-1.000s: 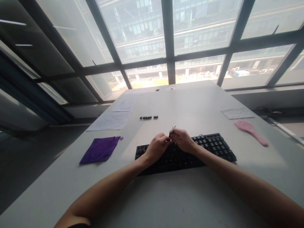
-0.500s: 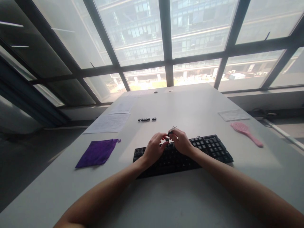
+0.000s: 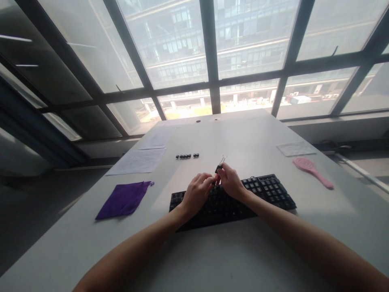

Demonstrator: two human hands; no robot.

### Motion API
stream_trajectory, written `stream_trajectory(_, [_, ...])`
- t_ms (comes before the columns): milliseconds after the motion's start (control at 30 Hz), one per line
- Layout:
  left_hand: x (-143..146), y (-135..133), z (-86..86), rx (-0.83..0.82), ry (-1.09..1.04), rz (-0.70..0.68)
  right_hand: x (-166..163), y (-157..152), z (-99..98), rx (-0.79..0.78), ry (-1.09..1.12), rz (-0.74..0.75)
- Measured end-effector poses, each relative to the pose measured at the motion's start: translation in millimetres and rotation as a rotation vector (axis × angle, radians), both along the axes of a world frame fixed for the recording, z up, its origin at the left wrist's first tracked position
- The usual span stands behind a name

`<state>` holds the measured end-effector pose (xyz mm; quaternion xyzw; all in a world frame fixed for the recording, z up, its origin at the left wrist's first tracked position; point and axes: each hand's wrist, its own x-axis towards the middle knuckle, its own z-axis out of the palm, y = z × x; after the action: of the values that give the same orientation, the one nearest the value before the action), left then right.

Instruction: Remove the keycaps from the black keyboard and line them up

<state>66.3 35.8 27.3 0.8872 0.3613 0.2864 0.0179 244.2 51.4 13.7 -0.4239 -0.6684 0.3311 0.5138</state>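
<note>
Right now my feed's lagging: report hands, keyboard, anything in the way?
Right hand grips wire keycap puller; left hand close, hold unclear. Keyboard partly hidden by both. Purple pouch, pink hairbrush apart from it.

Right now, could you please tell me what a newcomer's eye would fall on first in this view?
Probably the left hand and right hand, close together over the black keyboard, the right gripping a small dark item with thin wires sticking up. Next, the purple pouch would stand out on the white table to the left, and the pink brush to the right.
</note>
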Motion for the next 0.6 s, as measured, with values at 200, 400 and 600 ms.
stream_trajectory(200, [-14.9,41.7,26.3,-0.085,-0.178,0.072,-0.7,7.8,-8.1,-0.024,0.105,-0.105])
stream_trajectory(400, [-33.5,150.0,29.6,-0.143,-0.106,0.191,-0.8,8.0,-9.8,-0.024,0.073,-0.069])
stream_trajectory(600, [-32.2,202.1,0.0,-0.195,0.054,0.132,-0.8,7.1,-9.5,-0.02,0.071,-0.061])
